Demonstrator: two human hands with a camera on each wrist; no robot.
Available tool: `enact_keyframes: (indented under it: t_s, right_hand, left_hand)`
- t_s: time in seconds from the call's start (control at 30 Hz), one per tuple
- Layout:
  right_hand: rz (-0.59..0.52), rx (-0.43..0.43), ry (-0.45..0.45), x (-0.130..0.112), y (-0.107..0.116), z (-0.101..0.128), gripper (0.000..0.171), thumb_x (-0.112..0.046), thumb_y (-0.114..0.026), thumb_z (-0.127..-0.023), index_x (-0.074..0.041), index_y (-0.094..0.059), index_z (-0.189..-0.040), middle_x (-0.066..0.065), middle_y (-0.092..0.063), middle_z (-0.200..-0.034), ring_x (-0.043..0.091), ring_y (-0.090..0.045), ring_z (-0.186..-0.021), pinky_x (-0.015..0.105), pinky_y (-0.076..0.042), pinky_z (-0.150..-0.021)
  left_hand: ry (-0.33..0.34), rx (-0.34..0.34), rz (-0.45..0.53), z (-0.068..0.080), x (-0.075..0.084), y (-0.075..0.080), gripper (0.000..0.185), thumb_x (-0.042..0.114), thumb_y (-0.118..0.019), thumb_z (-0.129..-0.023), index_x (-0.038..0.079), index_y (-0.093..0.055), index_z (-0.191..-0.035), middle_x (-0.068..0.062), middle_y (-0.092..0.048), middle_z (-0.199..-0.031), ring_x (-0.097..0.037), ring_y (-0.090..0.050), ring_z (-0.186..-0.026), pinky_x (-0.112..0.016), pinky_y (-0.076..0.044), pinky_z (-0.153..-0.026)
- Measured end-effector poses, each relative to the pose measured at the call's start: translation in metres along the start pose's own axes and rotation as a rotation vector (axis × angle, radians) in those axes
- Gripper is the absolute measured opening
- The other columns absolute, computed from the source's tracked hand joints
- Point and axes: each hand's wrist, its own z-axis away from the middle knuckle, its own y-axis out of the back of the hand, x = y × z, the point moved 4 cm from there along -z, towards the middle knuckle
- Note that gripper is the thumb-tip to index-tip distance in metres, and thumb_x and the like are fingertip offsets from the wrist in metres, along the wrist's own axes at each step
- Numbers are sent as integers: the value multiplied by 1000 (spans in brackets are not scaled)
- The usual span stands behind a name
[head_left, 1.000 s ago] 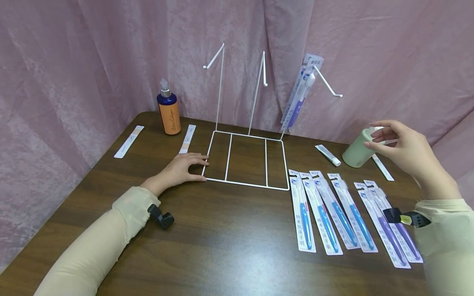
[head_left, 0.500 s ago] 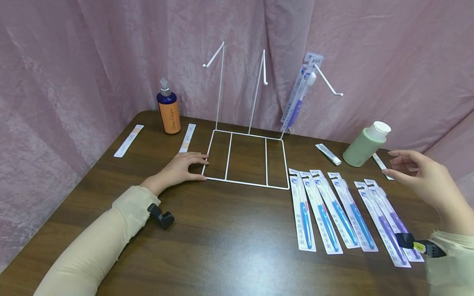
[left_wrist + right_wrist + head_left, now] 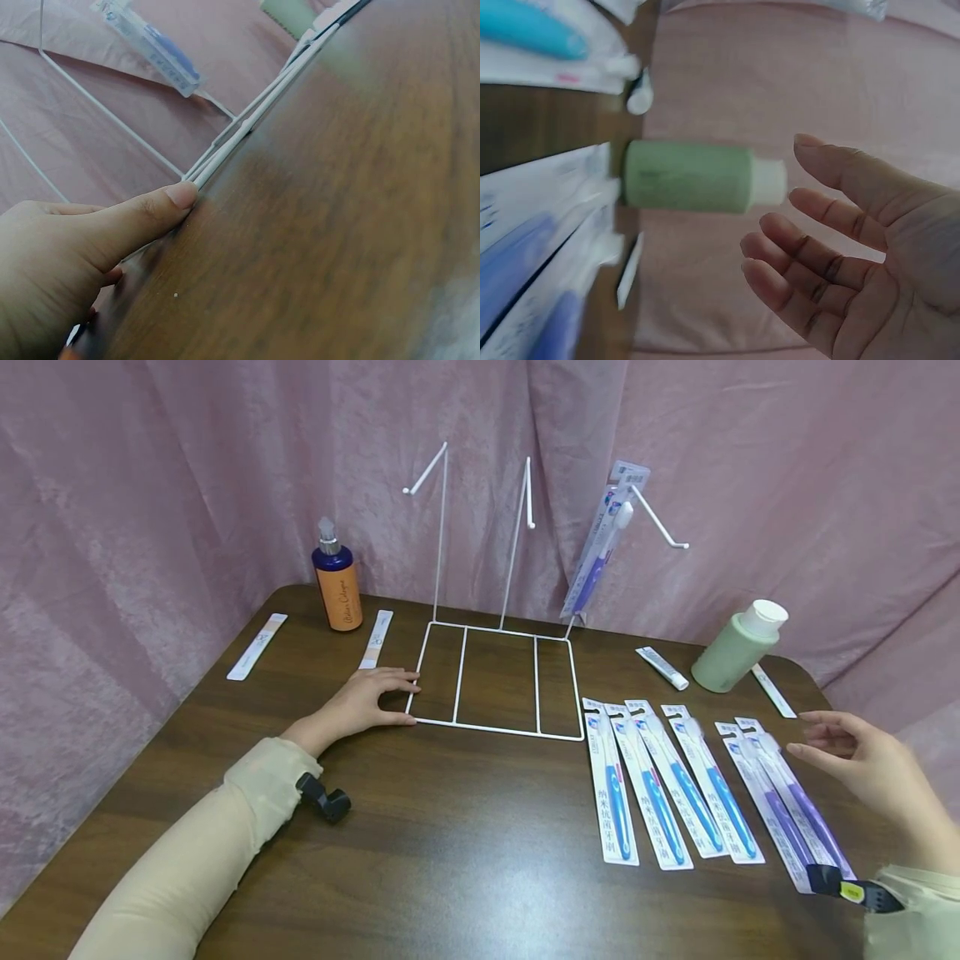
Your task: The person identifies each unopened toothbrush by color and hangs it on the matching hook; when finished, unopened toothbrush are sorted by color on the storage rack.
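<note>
Right hand [image 3: 873, 764]: thumb and fingers apart, loosely bent, holding nothing, off to the right of two packaged purple toothbrushes [image 3: 782, 818] on the table. Left hand [image 3: 363, 700]: thumb and fingers spread apart, touching the front-left corner and left rail of a white wire rack [image 3: 495, 729]. Four blue toothbrushes [image 3: 654, 797], also packaged, lie in a row between rack and purple pair. Rack has three upright hooks; purple-handled hanging packs [image 3: 600, 550] on the right one, exact count unclear. Behind the toothbrushes: small tube [image 3: 663, 668], green bottle [image 3: 726, 658] with white cap, upright, narrow strip [image 3: 772, 691] just beside it. Far left: orange bottle [image 3: 340, 596] with blue top, between two more flat strips [image 3: 257, 647]. Brown wooden table [image 3: 450, 860], pink curtain [image 3: 480, 410] behind. Right wrist view blurred.
</note>
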Motion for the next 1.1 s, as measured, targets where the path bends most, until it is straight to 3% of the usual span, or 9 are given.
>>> enact_keyframes:
  t_s: [0.03, 0.1, 0.13, 0.2, 0.33, 0.47, 0.67, 0.93, 1.1]
  right_hand:
    - [-2, -9, -7, 4, -3, 2, 47, -23, -73, -86, 3, -57, -121, -15, -67, -80, -26, -43, -71, 5, -35, -56]
    - [-1, -22, -19, 12, -8, 5, 47, -24, -73, -86, 3, -57, -121, -32, -56, -78, -25, -45, -70, 7, -34, -57]
    - [-2, -30, -25, 16, -10, 7, 47, -25, -73, -86, 3, -57, -120, -35, -53, -79, -25, -45, -70, 8, -34, -58]
    - [6, -54, -40, 23, -16, 10, 49, -26, -73, -86, 4, -56, -120, -26, -61, -80, -24, -45, -70, 10, -34, -58]
    - [11, -119, -72, 36, -27, 14, 51, -26, -72, -87, 9, -55, -120, 14, -71, -88, -22, -44, -69, 10, -38, -56]
    - [16, -184, -108, 46, -33, 17, 55, -26, -71, -88, 12, -51, -122, 29, -67, -98, -22, -41, -70, 13, -41, -56]
    - [46, -265, -153, 55, -39, 18, 59, -30, -69, -89, 13, -50, -124, 28, -65, -101, -18, -40, -71, 17, -41, -59]
    - [93, -311, -176, 62, -46, 16, 58, -31, -71, -86, 13, -53, -120, 18, -66, -90, 8, -51, -73, 28, -39, -65]
    - [108, -325, -199, 62, -48, 17, 59, -31, -72, -85, 14, -54, -118, 13, -63, -86, 15, -50, -74, 27, -36, -64]
  left_hand:
    - [1, -1, 0, 0, 0, 0, 55, 40, -79, -77, 15, -66, -124, -5, -54, -143, -30, -43, -137, -59, -26, -111]
    - [2, 0, -2, 0, -1, -1, 55, 40, -79, -77, 15, -66, -124, -5, -54, -143, -31, -43, -137, -59, -26, -111]
    - [2, 0, -1, 0, -1, -1, 55, 40, -79, -76, 15, -66, -124, -5, -54, -143, -31, -43, -137, -59, -26, -111]
    - [-1, 1, 0, 0, -1, -1, 55, 40, -79, -76, 15, -66, -124, -5, -54, -142, -31, -43, -137, -59, -26, -111]
    - [-9, 5, 3, 0, -1, -1, 55, 40, -79, -76, 15, -66, -124, -5, -54, -142, -31, -43, -137, -60, -26, -111]
    - [-10, 7, 5, 0, -2, 0, 56, 41, -79, -76, 15, -66, -124, -5, -54, -142, -31, -43, -137, -58, -26, -112]
    - [-11, 5, -6, 0, -4, -1, 57, 42, -78, -77, 15, -65, -125, -5, -54, -143, -31, -43, -137, -59, -26, -111]
    - [-10, 0, 0, 0, -4, 1, 57, 41, -78, -77, 15, -65, -125, -5, -53, -143, -31, -42, -137, -61, -25, -111]
    - [-9, -4, 1, -1, -3, 0, 57, 42, -78, -77, 15, -65, -126, -5, -52, -144, -31, -42, -138, -61, -25, -112]
